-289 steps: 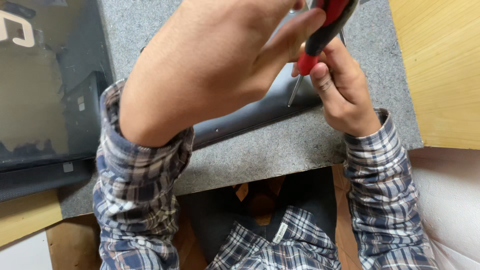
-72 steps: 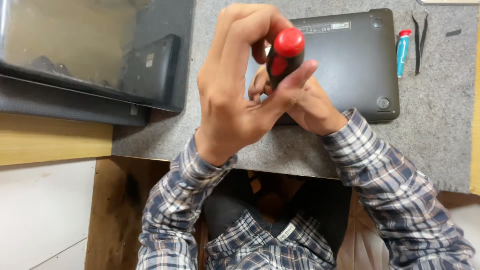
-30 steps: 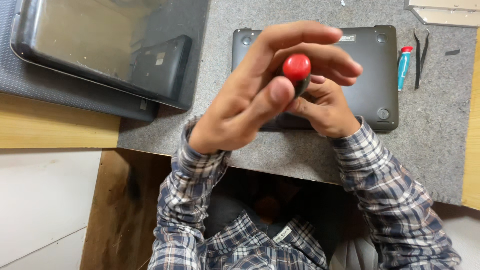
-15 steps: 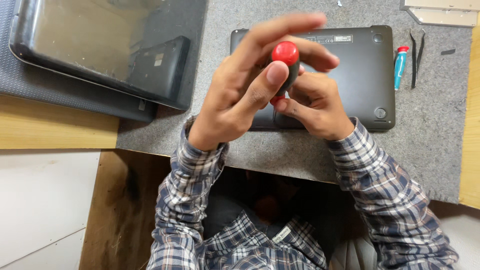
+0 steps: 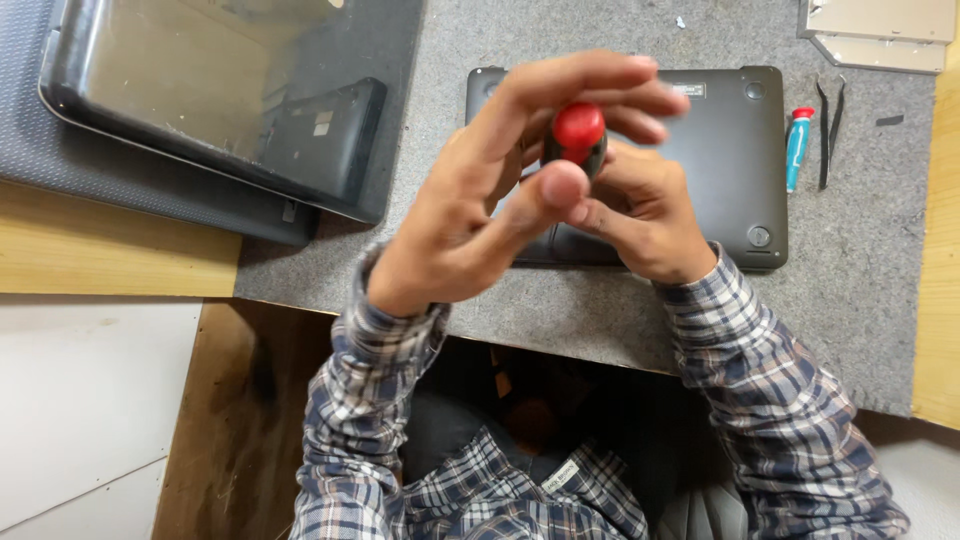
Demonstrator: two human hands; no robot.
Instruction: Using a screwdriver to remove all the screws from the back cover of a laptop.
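A red and black screwdriver (image 5: 578, 135) stands upright over a black laptop (image 5: 735, 160) that lies bottom side up on the grey felt mat (image 5: 600, 310). My left hand (image 5: 500, 190) wraps its fingers and thumb around the red cap of the handle. My right hand (image 5: 645, 215) sits lower and grips the shaft of the same screwdriver, just above the laptop's near edge. The tip is hidden behind my hands.
A second dark laptop (image 5: 220, 110) with a glossy lid lies at the back left on a grey case. A small blue and red tool (image 5: 797, 148) and black tweezers (image 5: 828, 130) lie right of the black laptop. A silver metal part (image 5: 880, 30) is at the top right. Wooden table edges flank the mat.
My left fingers have shifted around the red cap, as in turning it. The screwdriver stays at about the same spot over the laptop; the view has hardly moved.
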